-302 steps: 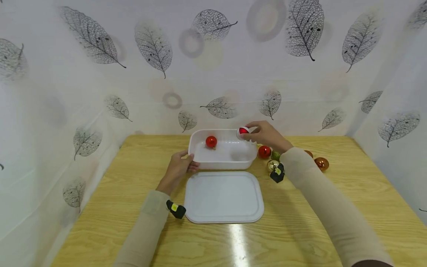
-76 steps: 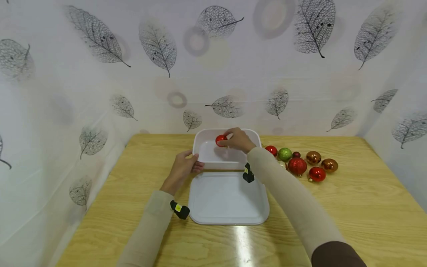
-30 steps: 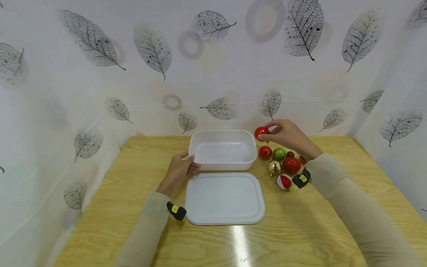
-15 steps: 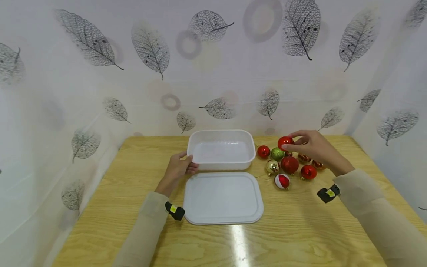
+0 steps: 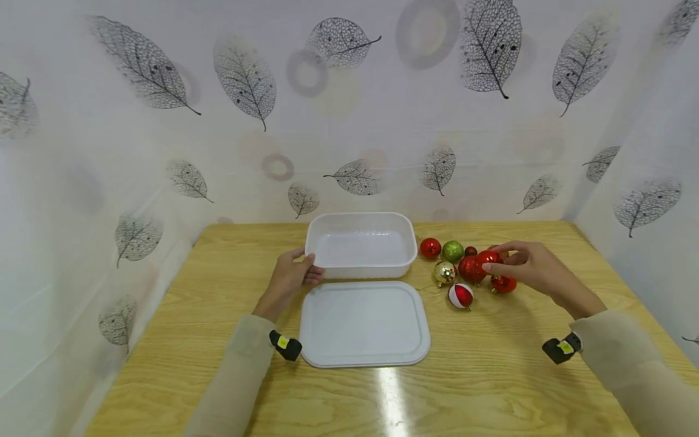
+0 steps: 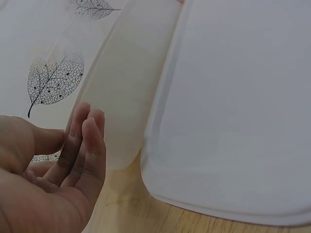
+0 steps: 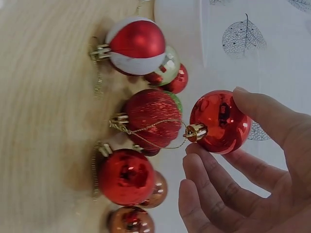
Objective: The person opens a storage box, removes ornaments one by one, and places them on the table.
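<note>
In the head view my left hand (image 5: 289,276) holds the left front corner of a white plastic container (image 5: 360,271), thumb at the rim and fingers along the wall. The left wrist view shows these fingers (image 6: 92,141) bent at the container's wall. My right hand (image 5: 537,270) pinches a shiny red Christmas bauble (image 7: 223,119) between thumb and fingers, its gold cap and string loop showing. That bauble hangs over a cluster of other baubles, overlapping a glittery red bauble (image 7: 153,116) in the head view. A red and white bauble (image 5: 461,296) lies at the cluster's front.
A white lid (image 5: 366,325) lies flat in front of the container on the wooden table (image 5: 229,388). Between container and right hand sit a red bauble (image 5: 430,248), a green bauble (image 5: 452,250) and a gold bauble (image 5: 445,273). A leaf-patterned sheet (image 5: 349,121) hangs behind.
My right hand has carried the red bauble from over the container rightward and down to the cluster. The red and white bauble, earlier held, lies on the table. The left hand stays at the container.
</note>
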`<state>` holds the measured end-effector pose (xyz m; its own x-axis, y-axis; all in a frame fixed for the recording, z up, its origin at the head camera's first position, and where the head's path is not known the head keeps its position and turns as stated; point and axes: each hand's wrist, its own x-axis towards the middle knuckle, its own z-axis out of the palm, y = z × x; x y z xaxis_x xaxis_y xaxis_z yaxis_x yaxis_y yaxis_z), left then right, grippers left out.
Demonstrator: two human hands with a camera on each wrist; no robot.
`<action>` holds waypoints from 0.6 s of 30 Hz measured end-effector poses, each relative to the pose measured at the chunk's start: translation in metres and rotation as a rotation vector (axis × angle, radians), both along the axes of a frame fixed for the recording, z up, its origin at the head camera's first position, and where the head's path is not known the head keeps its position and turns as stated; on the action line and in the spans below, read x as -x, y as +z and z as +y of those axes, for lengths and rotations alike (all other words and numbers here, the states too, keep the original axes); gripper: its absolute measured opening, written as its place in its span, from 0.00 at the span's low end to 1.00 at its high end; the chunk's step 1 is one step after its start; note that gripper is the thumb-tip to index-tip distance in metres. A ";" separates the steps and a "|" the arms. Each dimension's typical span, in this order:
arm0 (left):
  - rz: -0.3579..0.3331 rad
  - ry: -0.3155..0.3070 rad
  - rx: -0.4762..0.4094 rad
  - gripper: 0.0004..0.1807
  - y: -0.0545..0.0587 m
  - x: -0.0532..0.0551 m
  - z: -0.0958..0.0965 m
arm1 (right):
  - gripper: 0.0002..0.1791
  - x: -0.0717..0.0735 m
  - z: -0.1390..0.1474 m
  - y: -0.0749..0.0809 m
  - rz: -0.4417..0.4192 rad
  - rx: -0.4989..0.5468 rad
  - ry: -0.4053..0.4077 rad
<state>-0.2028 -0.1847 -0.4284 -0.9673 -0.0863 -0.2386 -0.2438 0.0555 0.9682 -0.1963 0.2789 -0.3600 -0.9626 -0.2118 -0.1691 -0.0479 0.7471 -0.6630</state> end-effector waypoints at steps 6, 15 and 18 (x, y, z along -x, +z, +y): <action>-0.001 0.005 -0.003 0.24 0.001 0.000 0.000 | 0.42 -0.011 0.005 -0.017 -0.011 0.018 -0.009; 0.003 0.000 -0.007 0.24 0.002 -0.001 0.001 | 0.35 -0.022 0.006 -0.036 0.001 -0.003 0.005; 0.001 0.002 -0.006 0.24 0.002 -0.001 0.001 | 0.34 -0.024 0.004 -0.041 0.010 -0.001 0.000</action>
